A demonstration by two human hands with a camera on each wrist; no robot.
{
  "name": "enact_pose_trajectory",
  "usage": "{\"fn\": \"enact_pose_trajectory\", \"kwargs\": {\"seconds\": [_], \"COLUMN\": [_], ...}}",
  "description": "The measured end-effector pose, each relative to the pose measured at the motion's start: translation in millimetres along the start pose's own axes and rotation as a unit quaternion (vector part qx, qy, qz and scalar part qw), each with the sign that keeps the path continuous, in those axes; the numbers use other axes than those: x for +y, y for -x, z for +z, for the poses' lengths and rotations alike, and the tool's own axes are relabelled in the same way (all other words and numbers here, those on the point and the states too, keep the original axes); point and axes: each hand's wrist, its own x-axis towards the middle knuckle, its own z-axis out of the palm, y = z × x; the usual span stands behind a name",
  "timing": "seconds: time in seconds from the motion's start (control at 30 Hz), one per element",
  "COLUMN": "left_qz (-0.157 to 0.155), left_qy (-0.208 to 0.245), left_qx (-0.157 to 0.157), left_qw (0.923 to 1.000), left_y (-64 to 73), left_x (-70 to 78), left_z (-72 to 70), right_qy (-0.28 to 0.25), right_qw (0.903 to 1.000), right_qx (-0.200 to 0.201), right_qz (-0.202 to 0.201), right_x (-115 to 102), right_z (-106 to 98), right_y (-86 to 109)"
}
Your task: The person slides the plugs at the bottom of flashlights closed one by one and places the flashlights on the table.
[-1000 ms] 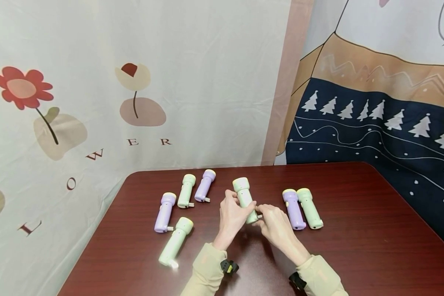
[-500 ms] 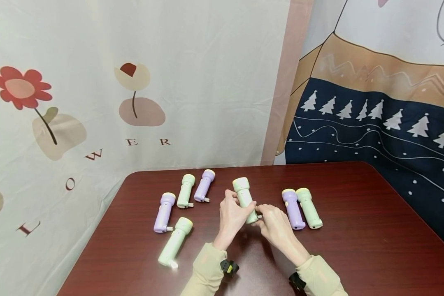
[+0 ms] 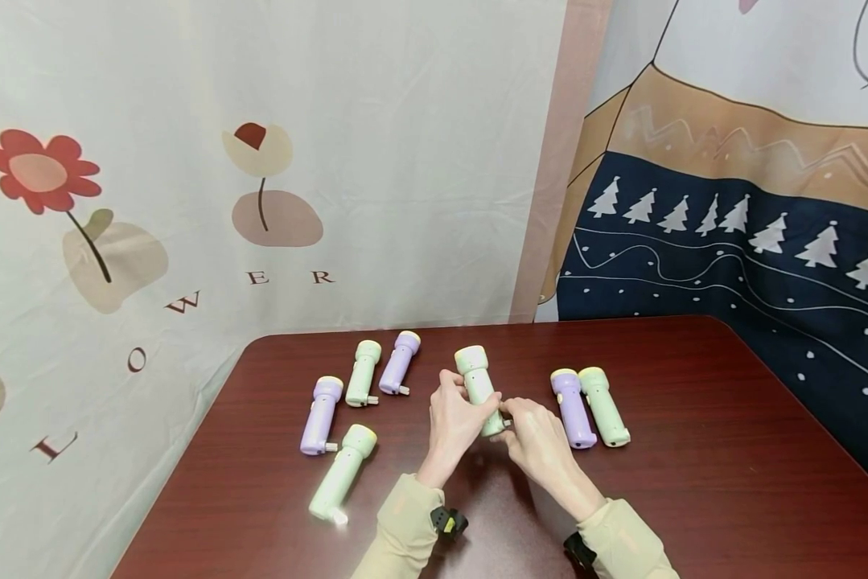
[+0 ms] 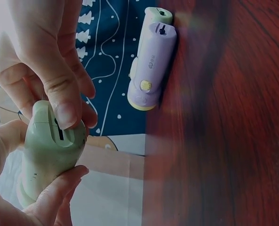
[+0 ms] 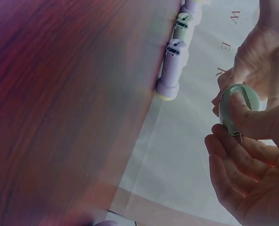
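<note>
My left hand point(image 3: 454, 418) grips a pale green flashlight point(image 3: 475, 371) by its body, above the middle of the table. Its head tilts up and away, with the tail toward me. At the tail is my right hand point(image 3: 542, 441), its thumb point(image 5: 240, 110) on the end face and its fingers below. A small prong point(image 3: 508, 423) sticks out sideways between the flashlight and the right hand's fingers. A dark slot point(image 4: 59, 130) shows in the tail in the left wrist view, partly covered by the right thumb.
Right of the hands, a purple flashlight point(image 3: 574, 410) and a green flashlight point(image 3: 607, 408) lie side by side on the dark red table point(image 3: 723, 482). On the left lie two purple flashlights and two green ones, their prongs out sideways. Printed cloth point(image 3: 419, 161) hangs behind.
The hands and the held flashlight stay almost in place. Only a very slight shift of the head view shows.
</note>
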Motion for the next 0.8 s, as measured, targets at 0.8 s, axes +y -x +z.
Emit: {"fn": "enact_pose_trajectory", "kwargs": {"seconds": [0.8], "left_qz": [-0.017], "left_qy": [0.003], "left_qx": [-0.002], "left_qw": [0.9999], "left_y": [0.8], "left_x": [0.1], "left_z": [0.9], "right_qy": [0.006], "right_qw": [1.0000], "right_qx": [0.002], "right_qz": [0.007], "right_x": [-0.4], "right_z": [0.3], "right_y": [1.4]}}
